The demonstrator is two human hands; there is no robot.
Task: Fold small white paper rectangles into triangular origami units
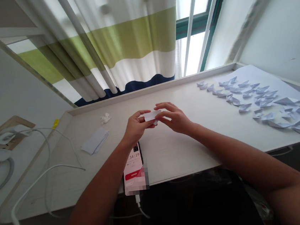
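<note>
A small folded piece of white paper (151, 116) is held up between my two hands over the middle of the table. My left hand (137, 125) pinches its left end, thumb below and fingers behind. On the right end, the thumb and fingertips of my right hand (174, 117) close on the paper, with the upper fingers arched above it. To the right lie several folded paper boats (244, 108) in loose rows. A small stack of white paper sheets (95, 140) rests to the left.
A phone (133, 168) with a timer lies by my left forearm, plugged into a white cable (138, 199). Crumpled paper (106, 118) sits at the back left. Cables (48, 169) loop across the left side. A raised rim (137, 94) runs along the table's back below a curtain (131, 39).
</note>
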